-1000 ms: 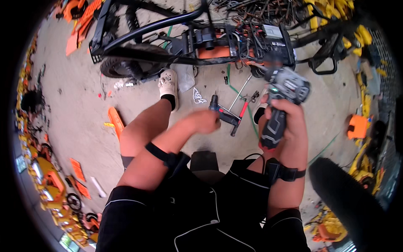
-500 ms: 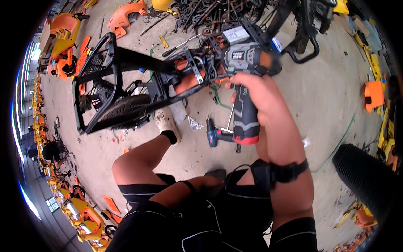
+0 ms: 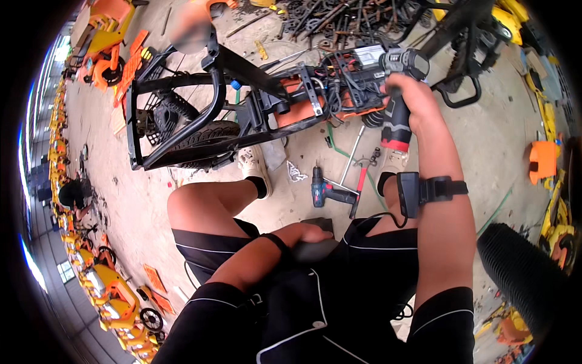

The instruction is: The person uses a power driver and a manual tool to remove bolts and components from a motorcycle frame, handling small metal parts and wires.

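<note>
My right hand (image 3: pixel 412 96) is closed round the grip of a cordless impact wrench (image 3: pixel 397 121), grey and black with a red band at its base. The wrench's head is over the right part of a black vehicle frame (image 3: pixel 212 145), among cables (image 3: pixel 348 91) and orange panels; its tip is hidden. My left hand (image 3: pixel 312 232) rests between my thighs against a dark grey block-like thing (image 3: pixel 315 250); its fingers are too unclear to read. On the floor between my feet lie a blue-and-black cordless drill (image 3: pixel 324 191), a metal T-handle tool (image 3: pixel 353 155) and a red-handled hammer (image 3: pixel 362 180).
Rusty metal parts (image 3: pixel 339 21) are heaped beyond the frame. Black handlebars (image 3: pixel 467 91) stand at its right end. A black ribbed object (image 3: pixel 518 261) is at lower right, near a loose orange panel (image 3: pixel 541 159). Yellow scooters (image 3: pixel 115 309) line the left, where another person (image 3: pixel 73 193) crouches.
My right hand has carried the impact wrench forward and right, away from me. The view has shifted, showing more of my left hand and uncovering the hammer.
</note>
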Demonstrator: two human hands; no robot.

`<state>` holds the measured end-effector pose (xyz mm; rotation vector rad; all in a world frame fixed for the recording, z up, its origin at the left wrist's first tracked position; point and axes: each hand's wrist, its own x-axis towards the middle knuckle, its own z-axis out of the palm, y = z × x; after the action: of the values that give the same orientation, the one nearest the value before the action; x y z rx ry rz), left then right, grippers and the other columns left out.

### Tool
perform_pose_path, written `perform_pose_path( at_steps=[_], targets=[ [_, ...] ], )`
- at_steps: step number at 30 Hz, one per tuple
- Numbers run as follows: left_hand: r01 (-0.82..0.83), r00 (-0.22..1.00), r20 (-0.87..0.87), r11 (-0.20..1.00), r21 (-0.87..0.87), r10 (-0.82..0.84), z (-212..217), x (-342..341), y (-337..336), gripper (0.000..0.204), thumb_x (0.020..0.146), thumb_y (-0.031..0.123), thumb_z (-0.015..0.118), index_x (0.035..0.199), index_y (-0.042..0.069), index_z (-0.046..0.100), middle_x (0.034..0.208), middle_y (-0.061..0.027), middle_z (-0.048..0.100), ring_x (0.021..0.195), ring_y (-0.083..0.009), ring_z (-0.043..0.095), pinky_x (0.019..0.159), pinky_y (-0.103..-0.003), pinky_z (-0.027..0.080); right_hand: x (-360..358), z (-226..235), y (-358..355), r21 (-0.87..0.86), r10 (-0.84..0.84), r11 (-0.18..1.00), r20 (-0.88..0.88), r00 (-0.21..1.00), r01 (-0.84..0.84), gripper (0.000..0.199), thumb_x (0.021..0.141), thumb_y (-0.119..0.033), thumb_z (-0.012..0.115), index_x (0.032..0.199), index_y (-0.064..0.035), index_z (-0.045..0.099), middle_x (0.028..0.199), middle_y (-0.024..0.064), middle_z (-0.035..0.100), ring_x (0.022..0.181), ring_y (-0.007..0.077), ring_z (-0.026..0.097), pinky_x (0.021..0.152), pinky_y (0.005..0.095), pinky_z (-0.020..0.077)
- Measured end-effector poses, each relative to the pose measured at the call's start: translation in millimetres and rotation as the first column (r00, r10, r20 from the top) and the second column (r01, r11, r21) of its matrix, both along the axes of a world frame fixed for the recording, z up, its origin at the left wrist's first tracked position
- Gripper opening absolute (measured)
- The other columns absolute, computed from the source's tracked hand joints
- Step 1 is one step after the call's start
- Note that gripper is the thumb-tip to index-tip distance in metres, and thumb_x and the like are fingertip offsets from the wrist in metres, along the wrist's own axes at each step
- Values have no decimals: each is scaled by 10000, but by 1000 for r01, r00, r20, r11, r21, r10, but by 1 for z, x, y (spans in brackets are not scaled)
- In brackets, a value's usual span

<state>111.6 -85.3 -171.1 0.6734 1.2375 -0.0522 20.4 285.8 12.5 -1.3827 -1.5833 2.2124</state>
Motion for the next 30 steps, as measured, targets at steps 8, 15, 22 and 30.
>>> perform_pose_path(
  at_steps=[8,15,22,30],
  targets=[
    [-189,900,-255,844,502,353,0,-42,65,387,974,374,522,1116,42,660,1116,-243,675,1073,-411,641,922,-486,503,53,3,21,-112,-438,897,-104,893,428,227,858,-114,638,1035,26,616,922,138,692,730,235,657,671,372,565],
    [-82,549,-511,651,754,662,36,-128,213,288,893,249,593,1083,44,662,1003,-205,707,945,-402,676,842,-468,536,91,-2,66,-581,-765,562,-94,637,589,226,840,-99,587,1034,-12,508,923,166,643,783,282,627,780,467,559],
    [-164,372,-517,602,781,771,29,-136,248,270,888,238,587,1069,61,683,1005,-224,708,937,-418,678,835,-477,545,71,4,54,-573,-682,627,-78,727,528,213,853,-106,604,1020,11,545,881,169,650,754,283,637,727,448,556],
    [-917,81,-147,131,378,986,6,-132,141,242,982,263,591,1105,58,625,991,-69,694,826,-165,637,751,-328,516,50,32,44,-298,-352,898,-47,935,323,256,877,-140,672,1088,0,636,946,150,726,713,210,669,649,354,565]
  ],
)
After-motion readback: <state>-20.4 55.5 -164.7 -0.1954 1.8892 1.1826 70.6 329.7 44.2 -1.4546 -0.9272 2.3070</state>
